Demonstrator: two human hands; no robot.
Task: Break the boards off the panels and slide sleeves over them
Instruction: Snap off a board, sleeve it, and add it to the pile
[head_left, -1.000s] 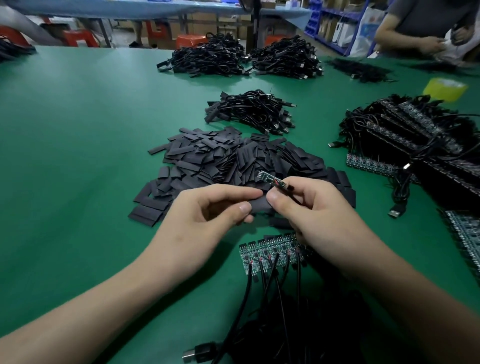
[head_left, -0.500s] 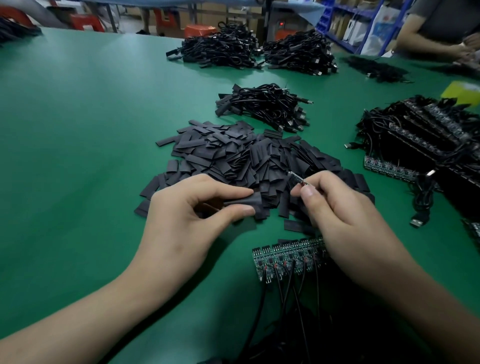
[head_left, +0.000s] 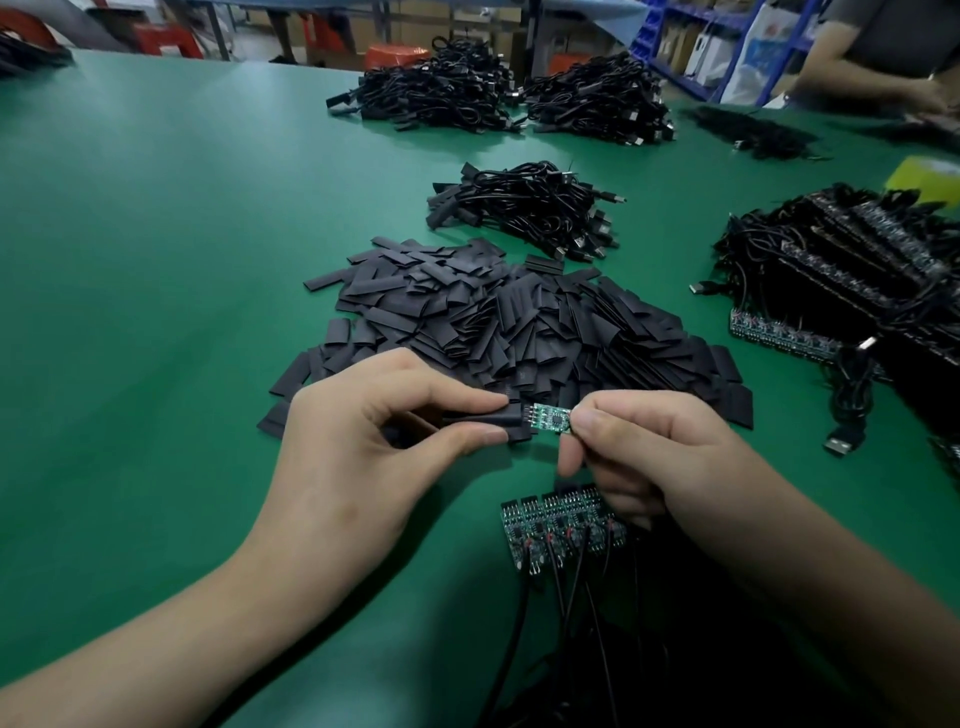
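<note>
My left hand (head_left: 363, 436) pinches a black sleeve (head_left: 498, 422) between thumb and forefinger, held level above the table. My right hand (head_left: 654, 457) pinches the right end of a small green board (head_left: 549, 417), whose left end sits at the sleeve's mouth. Below the hands a green panel (head_left: 561, 525) of several joined boards lies on the table, with black cables running from it toward me. A big heap of flat black sleeves (head_left: 519, 322) lies just beyond my hands.
A bundle of sleeved cables (head_left: 530, 208) lies behind the heap, and two larger cable piles (head_left: 519, 98) sit farther back. Stacked panels with cables (head_left: 852, 280) fill the right side. A yellow tape roll (head_left: 924, 176) and another person's arm (head_left: 857, 78) are at the far right.
The right hand has turned the board level and brought it to the sleeve's open end. The left hand has lifted the sleeve off the heap to meet it.
</note>
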